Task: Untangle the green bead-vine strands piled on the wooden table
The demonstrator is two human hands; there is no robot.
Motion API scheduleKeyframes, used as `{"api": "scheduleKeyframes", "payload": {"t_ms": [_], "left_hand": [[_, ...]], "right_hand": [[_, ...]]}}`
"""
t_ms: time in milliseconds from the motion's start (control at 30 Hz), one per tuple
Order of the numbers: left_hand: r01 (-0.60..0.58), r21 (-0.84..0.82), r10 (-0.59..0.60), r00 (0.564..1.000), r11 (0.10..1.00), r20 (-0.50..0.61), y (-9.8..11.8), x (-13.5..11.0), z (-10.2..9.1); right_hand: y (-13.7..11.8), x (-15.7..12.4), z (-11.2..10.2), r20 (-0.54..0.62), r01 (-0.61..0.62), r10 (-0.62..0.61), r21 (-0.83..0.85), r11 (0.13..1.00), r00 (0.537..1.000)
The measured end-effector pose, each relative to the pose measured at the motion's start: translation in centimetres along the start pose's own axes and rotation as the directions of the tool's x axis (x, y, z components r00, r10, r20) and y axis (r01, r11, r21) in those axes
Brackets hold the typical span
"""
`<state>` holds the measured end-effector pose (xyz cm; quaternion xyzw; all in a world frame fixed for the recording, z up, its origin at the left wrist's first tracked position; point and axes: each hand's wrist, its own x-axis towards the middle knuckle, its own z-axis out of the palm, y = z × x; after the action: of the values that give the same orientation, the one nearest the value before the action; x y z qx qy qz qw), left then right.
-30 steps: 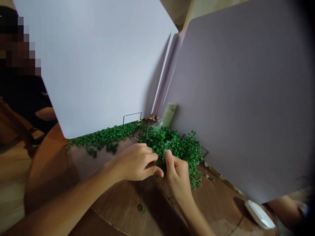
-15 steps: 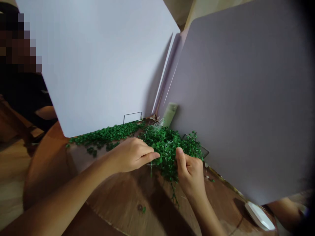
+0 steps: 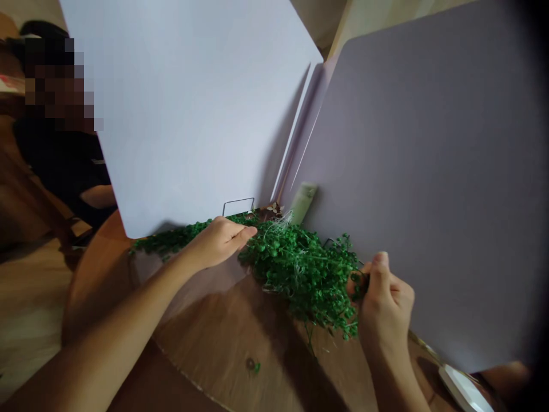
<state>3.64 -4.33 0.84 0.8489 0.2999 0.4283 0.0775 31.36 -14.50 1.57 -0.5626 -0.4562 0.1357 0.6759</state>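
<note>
A tangled heap of small-leaved green sprigs [image 3: 295,266] lies on the round wooden table, with fine white threads [image 3: 281,223] across its top. My right hand [image 3: 384,303] is closed at the heap's right side, pinching a green sprig [image 3: 359,285] between thumb and fingers. Toward the left, my left hand [image 3: 221,243] is also closed, its thumb pressed along the fingers. Whatever it holds, if anything, is hidden. Behind that hand, a flatter strip of green sprigs [image 3: 171,240] runs along the foot of the white panel.
Two tall panels, one white [image 3: 184,114] and one grey [image 3: 420,171], stand behind the greenery. A pale green tube [image 3: 303,203] leans near their corner. On the wooden table [image 3: 206,343] lies a white device [image 3: 465,389] at right. A person in dark clothes [image 3: 60,166] sits at left.
My right hand has moved right, away from my left hand, and the green heap has spread that way. My left hand has shifted slightly left and up. The view has also shifted a little.
</note>
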Motion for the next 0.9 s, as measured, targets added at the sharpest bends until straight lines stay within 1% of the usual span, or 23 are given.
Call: {"api": "scheduleKeyframes", "payload": {"t_ms": [133,200,267,367,467,567,667,833,900], "left_hand": [[-0.020,0.012,0.019,0.997,1.000,0.073,0.0,-0.1,1.0],[-0.022,0.023,0.019,0.996,0.999,0.084,0.0,-0.1,1.3],[-0.020,0.039,0.018,0.998,0.999,0.064,-0.1,0.0,1.4],[-0.028,0.044,0.026,0.999,0.999,0.038,-0.1,0.0,1.5],[-0.027,0.031,0.025,0.999,0.999,0.048,0.0,0.0,1.8],[-0.009,0.028,0.008,0.999,1.000,0.042,0.0,0.0,1.9],[0.005,0.035,-0.005,1.000,0.999,0.004,0.1,0.1,1.9],[0.031,0.059,-0.031,0.999,0.998,-0.009,0.5,0.2,2.0],[0.060,0.099,-0.058,0.998,0.993,-0.020,0.1,0.3,1.8]], "right_hand": [[0.8,-0.8,1.4,0.124,-0.069,0.062,0.054,0.996,0.990],[0.9,-1.1,1.8,0.150,-0.090,0.076,0.086,0.992,0.986],[0.6,-1.0,1.7,0.124,-0.089,0.065,0.201,0.976,0.990],[-0.3,-0.4,1.1,0.040,-0.034,0.018,0.436,0.899,0.999],[-1.0,-0.2,0.5,0.007,-0.027,0.028,0.559,0.829,1.000],[-1.4,-0.4,0.3,0.033,-0.042,0.027,0.598,0.800,0.999],[-1.8,-1.1,0.3,0.045,-0.027,-0.001,0.624,0.781,0.999],[-2.2,-2.4,0.0,0.033,-0.004,-0.022,0.630,0.776,0.999],[-2.0,-2.4,-0.5,0.009,0.004,-0.013,0.634,0.773,1.000]]}}
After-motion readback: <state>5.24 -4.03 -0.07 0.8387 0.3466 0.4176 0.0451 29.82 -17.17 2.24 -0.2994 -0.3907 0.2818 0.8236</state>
